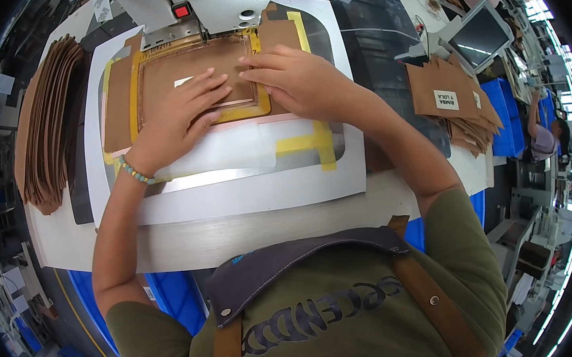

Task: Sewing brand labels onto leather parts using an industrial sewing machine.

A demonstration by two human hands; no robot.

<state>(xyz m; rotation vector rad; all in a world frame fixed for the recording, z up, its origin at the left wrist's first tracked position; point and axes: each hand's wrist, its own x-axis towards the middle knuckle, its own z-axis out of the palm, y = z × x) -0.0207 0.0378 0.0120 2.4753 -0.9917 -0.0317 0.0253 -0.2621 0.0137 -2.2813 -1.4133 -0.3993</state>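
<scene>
A flat brown piece (214,54), like leather or fabric, lies within a yellow-edged frame (134,100) under the head of a sewing machine (197,6). My left hand (182,116) rests flat on the piece's lower left part, fingers stretched out and holding nothing. Just above those fingers a small white label (184,81) shows in part. Across the frame's right edge lies my right hand (301,82), its extended fingers reaching onto the brown piece. The two hands' fingertips are close together but apart. Both palms face down, and what is under them is hidden.
A white sheet (233,200) with yellow tape (304,141) spreads below the frame. Brown pieces stand stacked (50,124) at left; labelled brown pieces (428,91) lie at right, near a monitor (481,33) and blue bin (504,117). Other people (544,139) are at far right.
</scene>
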